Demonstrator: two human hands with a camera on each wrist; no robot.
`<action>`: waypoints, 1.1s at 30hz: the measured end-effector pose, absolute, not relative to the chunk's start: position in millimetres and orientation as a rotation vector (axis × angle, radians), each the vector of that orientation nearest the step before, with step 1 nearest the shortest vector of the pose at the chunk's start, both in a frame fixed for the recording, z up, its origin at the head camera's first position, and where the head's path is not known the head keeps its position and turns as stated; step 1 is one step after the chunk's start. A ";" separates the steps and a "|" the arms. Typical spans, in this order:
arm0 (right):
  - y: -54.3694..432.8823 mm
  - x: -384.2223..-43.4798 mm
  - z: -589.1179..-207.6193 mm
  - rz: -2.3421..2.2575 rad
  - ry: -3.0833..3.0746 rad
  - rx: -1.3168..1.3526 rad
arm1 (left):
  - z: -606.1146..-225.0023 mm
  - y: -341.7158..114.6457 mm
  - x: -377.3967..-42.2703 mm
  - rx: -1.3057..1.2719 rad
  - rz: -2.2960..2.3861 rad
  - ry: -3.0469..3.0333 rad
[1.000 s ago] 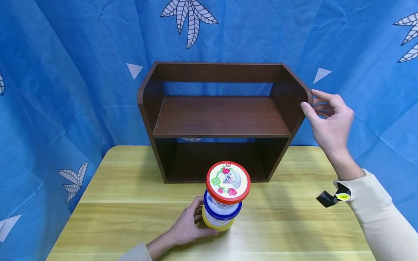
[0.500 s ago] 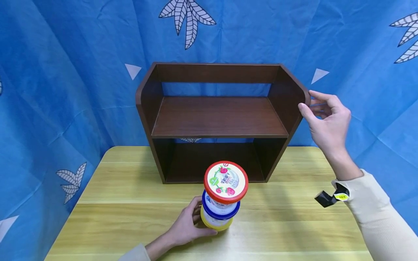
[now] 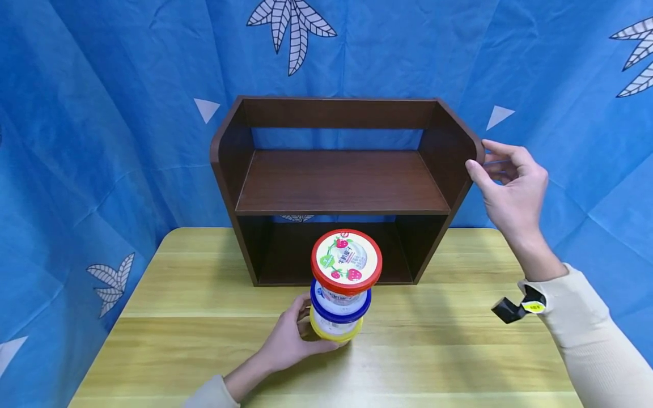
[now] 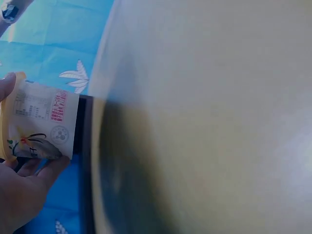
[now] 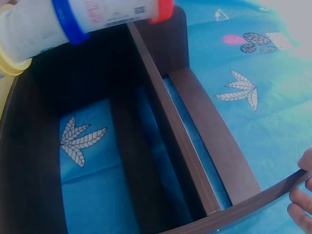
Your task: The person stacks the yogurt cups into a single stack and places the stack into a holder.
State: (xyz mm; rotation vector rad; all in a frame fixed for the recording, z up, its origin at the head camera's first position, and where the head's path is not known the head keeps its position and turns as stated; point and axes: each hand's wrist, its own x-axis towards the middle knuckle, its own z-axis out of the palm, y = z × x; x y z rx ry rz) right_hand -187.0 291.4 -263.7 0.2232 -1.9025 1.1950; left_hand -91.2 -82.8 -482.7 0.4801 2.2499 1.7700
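Note:
My left hand (image 3: 287, 344) grips the yellow-lidded tub (image 4: 41, 119) at the bottom of an upright stack. Above it come a blue-lidded tub (image 3: 334, 324) and a red-lidded tub (image 3: 347, 262) with strawberries on its lid. In the left wrist view, the bottom tub is raised off the tabletop. The stack is in front of the dark brown two-tier shelf (image 3: 342, 181); its red lid overlaps the lower compartment in the head view. Thumb and fingers of my right hand (image 3: 515, 190) hold the front edge of the shelf's right side panel.
The shelf stands near the back of a pale wooden table (image 3: 204, 334). Behind it hangs a blue curtain (image 3: 127, 102) with leaf prints. A black wrist device (image 3: 519, 309) is strapped at the right cuff.
My left hand has lifted the stack of tubs off the table and shifted it slightly toward the shelf, mostly within the last half second. The right hand keeps its hold on the side panel.

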 end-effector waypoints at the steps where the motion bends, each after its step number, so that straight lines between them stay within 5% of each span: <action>1: 291.4 -186.8 -263.4 1.197 -1.905 0.220 | -479.7 -83.2 -92.4 0.468 1.761 2.271; 33: 289.1 -183.5 -261.9 1.202 -1.925 0.204 | -404.3 -105.0 -113.5 0.682 1.774 2.381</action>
